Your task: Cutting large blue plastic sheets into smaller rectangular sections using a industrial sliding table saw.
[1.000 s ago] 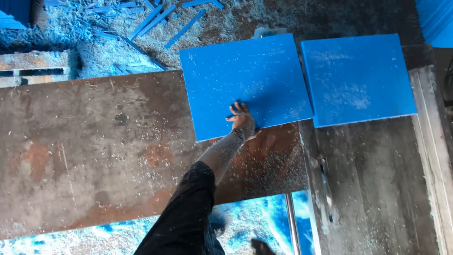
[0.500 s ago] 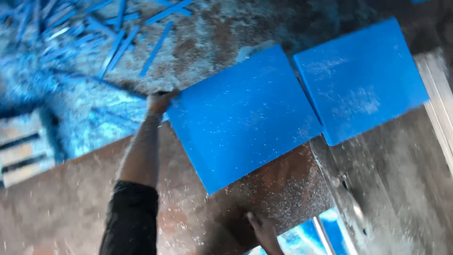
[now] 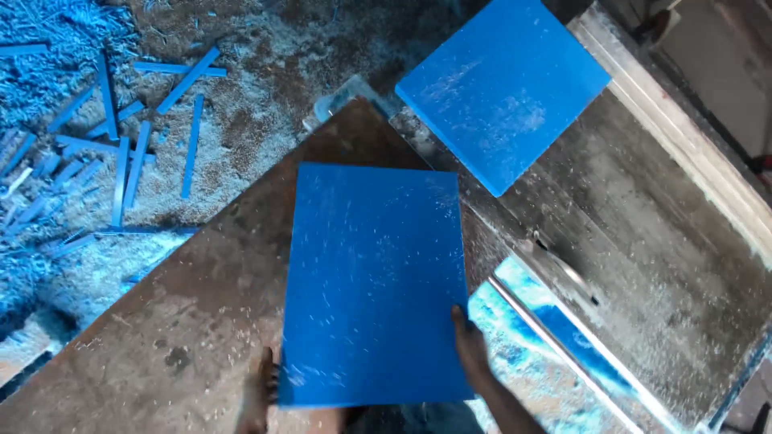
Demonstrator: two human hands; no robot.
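A large blue rectangular panel (image 3: 374, 281) lies flat on a rusty brown metal table (image 3: 185, 321), dusted with white specks. My left hand (image 3: 261, 386) grips its near left edge, and my right hand (image 3: 470, 350) grips its near right corner. A second blue panel (image 3: 503, 88) rests farther off to the right on a grey, dust-covered saw table (image 3: 643, 241).
A circular saw blade (image 3: 563, 269) sits in a slot of the grey table just right of the held panel. A metal fence rail (image 3: 683, 137) runs along the far right. Several blue offcut strips (image 3: 121, 137) and sawdust litter the floor at left.
The panel has turned from a tilted position to lengthwise in front of me and come nearer. My left hand left its far corner; both hands now hold its near edge.
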